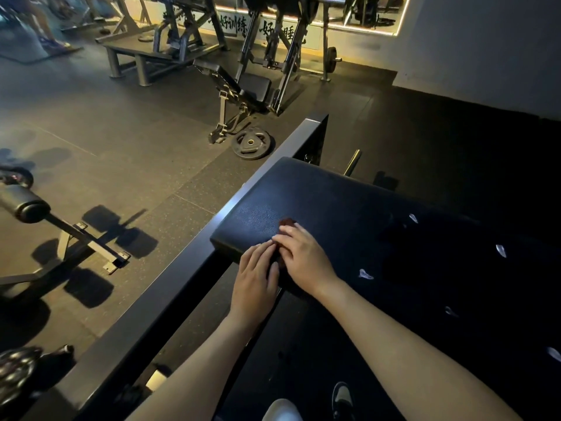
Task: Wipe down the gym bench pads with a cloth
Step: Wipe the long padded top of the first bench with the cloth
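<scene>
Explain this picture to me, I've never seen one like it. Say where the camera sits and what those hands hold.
No machine here: a camera worn on a person's head looks down at their own bare hands. The left hand and right hand lie side by side, fingers fairly flat, pressing a small dark reddish cloth onto a corner of a black bench pad. Little of the cloth shows. A metal bar runs along the pad's left side; a weight plate lies on the floor beyond.
</scene>
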